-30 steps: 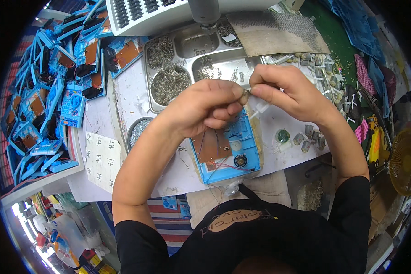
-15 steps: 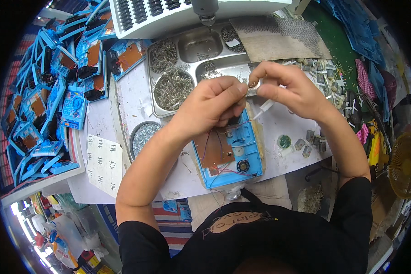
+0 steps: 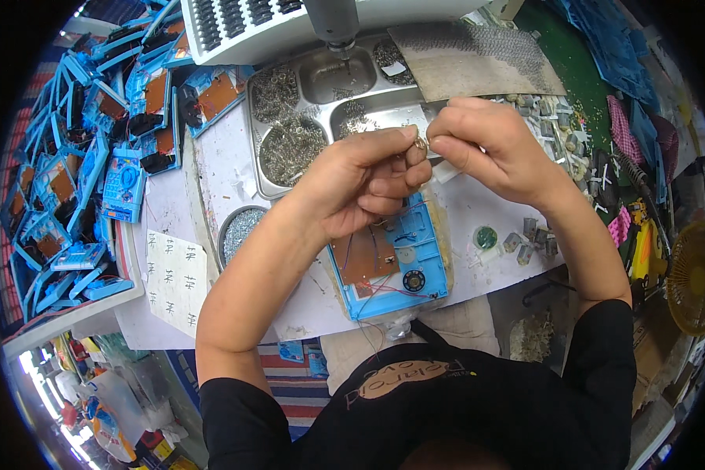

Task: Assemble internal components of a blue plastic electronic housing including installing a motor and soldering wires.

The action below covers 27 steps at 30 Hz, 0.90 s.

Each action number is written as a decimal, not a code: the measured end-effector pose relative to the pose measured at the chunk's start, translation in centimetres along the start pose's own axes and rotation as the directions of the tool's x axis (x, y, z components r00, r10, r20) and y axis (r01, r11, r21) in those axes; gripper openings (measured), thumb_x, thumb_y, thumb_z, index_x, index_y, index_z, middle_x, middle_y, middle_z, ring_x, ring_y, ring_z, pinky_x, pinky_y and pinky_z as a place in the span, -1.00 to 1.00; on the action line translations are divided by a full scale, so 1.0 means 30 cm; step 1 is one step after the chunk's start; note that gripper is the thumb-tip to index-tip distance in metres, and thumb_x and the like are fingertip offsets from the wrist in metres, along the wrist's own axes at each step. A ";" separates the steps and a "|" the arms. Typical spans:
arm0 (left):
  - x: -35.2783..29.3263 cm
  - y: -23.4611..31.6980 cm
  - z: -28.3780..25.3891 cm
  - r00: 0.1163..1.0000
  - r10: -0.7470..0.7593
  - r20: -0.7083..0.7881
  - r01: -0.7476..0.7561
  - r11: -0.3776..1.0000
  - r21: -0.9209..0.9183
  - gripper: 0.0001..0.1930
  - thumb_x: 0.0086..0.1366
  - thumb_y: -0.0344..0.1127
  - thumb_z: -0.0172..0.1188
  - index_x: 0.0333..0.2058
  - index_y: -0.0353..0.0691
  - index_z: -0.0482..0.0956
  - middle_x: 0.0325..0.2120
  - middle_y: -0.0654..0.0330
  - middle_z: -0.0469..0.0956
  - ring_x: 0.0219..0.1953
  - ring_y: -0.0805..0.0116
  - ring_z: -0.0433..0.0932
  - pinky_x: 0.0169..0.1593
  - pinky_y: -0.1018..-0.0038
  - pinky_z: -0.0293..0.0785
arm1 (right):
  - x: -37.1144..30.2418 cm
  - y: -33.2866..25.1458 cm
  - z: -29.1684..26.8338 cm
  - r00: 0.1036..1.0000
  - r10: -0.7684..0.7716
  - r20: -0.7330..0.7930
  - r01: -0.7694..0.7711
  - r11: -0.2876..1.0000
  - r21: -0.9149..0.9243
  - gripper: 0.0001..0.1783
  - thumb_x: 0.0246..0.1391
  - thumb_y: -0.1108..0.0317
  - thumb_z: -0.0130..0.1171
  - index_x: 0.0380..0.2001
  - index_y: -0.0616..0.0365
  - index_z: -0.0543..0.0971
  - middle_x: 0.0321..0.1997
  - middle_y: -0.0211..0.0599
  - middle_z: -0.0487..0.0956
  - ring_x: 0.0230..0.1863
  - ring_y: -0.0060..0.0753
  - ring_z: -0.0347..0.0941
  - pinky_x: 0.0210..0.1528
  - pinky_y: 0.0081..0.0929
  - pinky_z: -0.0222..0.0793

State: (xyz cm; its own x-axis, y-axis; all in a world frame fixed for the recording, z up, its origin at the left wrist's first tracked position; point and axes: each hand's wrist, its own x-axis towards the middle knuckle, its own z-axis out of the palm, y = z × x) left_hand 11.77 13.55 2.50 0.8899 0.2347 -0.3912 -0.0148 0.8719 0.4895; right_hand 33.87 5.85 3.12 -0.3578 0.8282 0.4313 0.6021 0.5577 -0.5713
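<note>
My left hand is raised over the far part of an opened blue plastic case, its fingers curled and the thumb pinching a small shiny metal piece. Close against that piece, the thumb and forefinger of my right hand are pressed together; what lies between them is hidden. A brown circuit board, thin wires and a round black speaker sit inside the case. Behind my hands stands a steel compartment tray, with small coiled metal springs heaped in several of its sections.
A drill-like spindle hangs above the tray. Blue cases are piled at left, near a round dish of small metal parts and a marked paper sheet. Small motors and a green roll lie at right.
My left hand has turned so that its curled fingers show, and the small metal piece is now visible at the fingertips. The right hand's thumb and forefinger have closed together beside it.
</note>
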 end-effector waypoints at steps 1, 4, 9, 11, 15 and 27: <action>0.006 -0.008 -0.013 0.998 -0.046 0.053 0.052 0.991 -0.125 -0.70 0.54 -0.15 0.03 -0.32 -0.25 0.46 -0.54 0.25 0.44 -0.67 0.71 0.19 -0.71 0.81 0.00 | 0.005 -0.001 -0.002 0.997 -0.080 -0.018 0.078 0.995 -0.065 -0.89 0.20 0.35 0.24 -0.29 0.15 0.60 -0.51 -0.35 0.44 -0.46 -0.33 0.34 -0.36 -0.35 0.25; -0.004 -0.006 -0.042 0.972 -0.109 0.206 0.140 0.980 -0.142 -0.67 0.56 -0.13 -0.01 -0.35 -0.24 0.46 -0.59 0.30 0.39 -0.72 0.71 0.14 -0.76 0.79 -0.06 | 0.026 -0.016 -0.016 0.971 -0.236 -0.026 0.225 0.950 -0.218 -0.84 0.09 0.34 0.34 -0.26 0.08 0.62 -0.50 -0.35 0.50 -0.44 -0.21 0.38 -0.36 -0.28 0.27; -0.037 0.036 -0.011 0.991 -0.124 0.058 0.118 0.989 0.086 -0.62 0.55 -0.08 -0.01 -0.37 -0.25 0.47 -0.67 0.33 0.34 -0.76 0.73 0.12 -0.78 0.78 -0.06 | 0.031 -0.030 -0.029 0.974 -0.229 0.000 0.216 0.921 -0.324 -0.82 0.09 0.26 0.36 -0.23 -0.05 0.64 -0.46 -0.47 0.58 -0.41 -0.24 0.44 -0.34 -0.26 0.31; -0.044 0.033 0.018 0.997 -0.052 -0.065 0.065 0.973 0.221 -0.62 0.55 -0.07 0.01 -0.38 -0.25 0.49 -0.68 0.35 0.33 -0.75 0.71 0.15 -0.75 0.75 0.00 | 0.028 -0.028 -0.032 0.979 -0.206 0.001 0.194 0.924 -0.330 -0.82 0.10 0.24 0.35 -0.23 -0.03 0.64 -0.46 -0.42 0.59 -0.40 -0.20 0.45 -0.32 -0.28 0.32; -0.038 -0.030 0.025 0.896 0.439 -0.062 -0.258 0.630 0.733 -0.66 0.52 -0.13 0.08 -0.35 -0.28 0.57 -0.63 0.33 0.43 -0.66 0.66 0.27 -0.59 0.65 0.17 | 0.011 -0.013 -0.002 0.996 0.088 0.017 -0.089 0.994 0.059 -0.83 0.24 0.22 0.27 -0.25 0.07 0.61 -0.49 -0.37 0.54 -0.45 -0.33 0.42 -0.34 -0.41 0.33; -0.048 0.040 0.000 0.999 0.037 -0.012 -0.034 0.982 0.188 -0.69 0.51 -0.11 0.09 -0.38 -0.16 0.45 -0.66 0.42 0.33 -0.74 0.77 0.06 -0.71 0.77 -0.05 | 0.020 0.020 0.018 0.998 0.009 -0.055 -0.017 0.987 -0.159 -0.81 0.31 0.26 0.15 -0.24 0.17 0.54 -0.48 -0.29 0.46 -0.50 -0.33 0.38 -0.41 -0.39 0.28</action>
State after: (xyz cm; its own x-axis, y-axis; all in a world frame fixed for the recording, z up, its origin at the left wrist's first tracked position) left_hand 10.48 14.25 3.65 0.8833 0.2718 -0.3820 0.0409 0.7670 0.6404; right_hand 33.62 6.71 2.65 -0.3130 0.8288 0.4637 0.7144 0.5272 -0.4601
